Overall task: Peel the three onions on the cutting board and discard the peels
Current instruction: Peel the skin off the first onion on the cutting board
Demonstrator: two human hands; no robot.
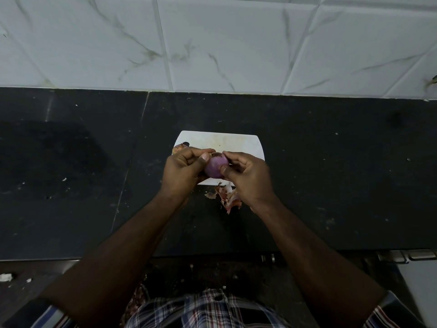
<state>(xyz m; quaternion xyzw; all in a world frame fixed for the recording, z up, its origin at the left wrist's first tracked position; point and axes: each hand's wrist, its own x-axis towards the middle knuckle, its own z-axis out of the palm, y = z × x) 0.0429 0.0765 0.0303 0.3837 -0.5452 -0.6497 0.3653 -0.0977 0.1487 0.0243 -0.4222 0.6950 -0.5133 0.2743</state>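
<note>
Two hands meet above the white cutting board [236, 140]: left hand [183, 169] and right hand [248, 178] both grip a purple peeled onion [214, 167] between them; loose peels [227, 196] lie nearer on the desk [331, 174], another onion [177, 148] farther left

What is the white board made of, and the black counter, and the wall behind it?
The cutting board looks like thin white plastic: smooth, rounded corners, faint yellowish stains. The counter seems to be dark polished stone, perhaps granite: it is speckled, with a straight seam between slabs. The wall is glossy white tile with grey marble-like veins and grout lines; real marble or printed ceramic, I cannot tell.
</note>
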